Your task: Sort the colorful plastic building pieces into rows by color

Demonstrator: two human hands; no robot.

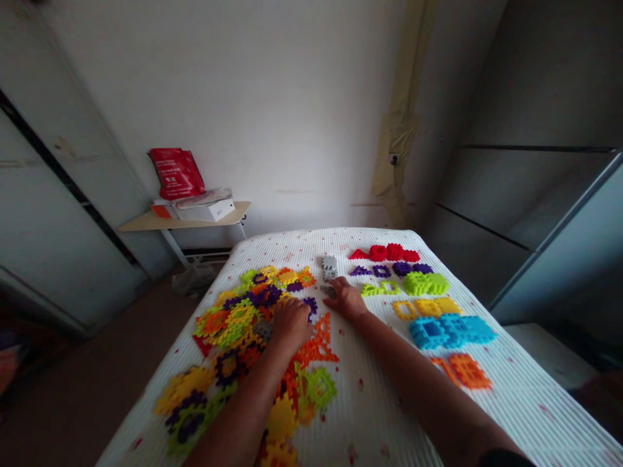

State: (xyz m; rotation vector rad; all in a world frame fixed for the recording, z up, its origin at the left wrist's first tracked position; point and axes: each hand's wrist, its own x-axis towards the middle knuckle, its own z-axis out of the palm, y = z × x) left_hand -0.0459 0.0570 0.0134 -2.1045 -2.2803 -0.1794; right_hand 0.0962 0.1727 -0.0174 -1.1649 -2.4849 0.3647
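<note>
Grey plastic block [329, 267] lay just beyond my open right hand [348, 299], while my left hand [292, 326] curled over the mixed pile of interlocking pieces [241, 314], whether gripping I could not tell, with colour-sorted rows [450, 331] right of that pile, keeping each colour separate.

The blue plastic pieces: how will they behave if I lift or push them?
The blue interlocking plastic pieces are likely light for their size, being open lattice. They seem stiff, not floppy. Their flat, notched shape probably will not roll.
</note>
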